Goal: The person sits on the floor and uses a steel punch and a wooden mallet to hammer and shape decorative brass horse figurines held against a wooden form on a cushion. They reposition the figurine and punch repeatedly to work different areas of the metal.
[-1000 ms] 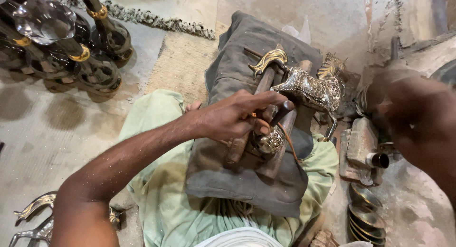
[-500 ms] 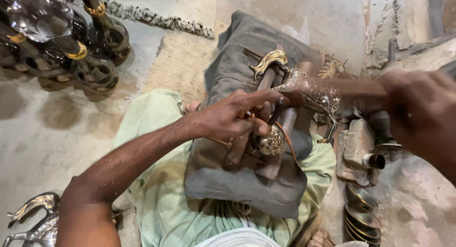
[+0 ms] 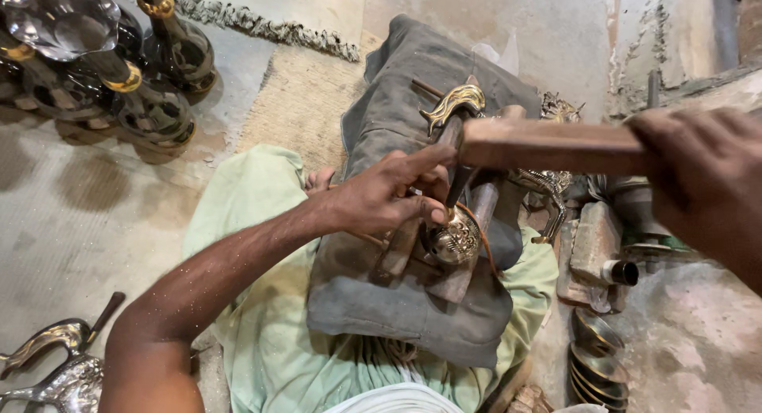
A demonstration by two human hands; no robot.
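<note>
My left hand (image 3: pixel 389 199) reaches across my lap and pinches a thin dark punch (image 3: pixel 459 183), its tip set on a round embossed brass piece (image 3: pixel 454 240). That piece rests on wooden blocks (image 3: pixel 476 215) laid over a folded grey cloth (image 3: pixel 397 310) on my legs. From the right, my right hand (image 3: pixel 698 175) grips a wooden mallet (image 3: pixel 548 145), held level just above the punch and my left fingers. A curved brass ornament (image 3: pixel 452 102) sticks up behind the mallet's end.
Dark metal vases with gold bands (image 3: pixel 151 103) stand at the top left. Shiny bird-shaped figures (image 3: pixel 55 365) lie at the bottom left. A metal block (image 3: pixel 595 246), an ornate silver figure (image 3: pixel 548 187) and stacked metal dishes (image 3: pixel 599 365) crowd the right. A woven mat (image 3: pixel 302 103) lies behind.
My right hand has swung the wooden mallet leftward, from the right edge to over the punch, covering most of the silver figure. My left hand has stayed on the punch.
</note>
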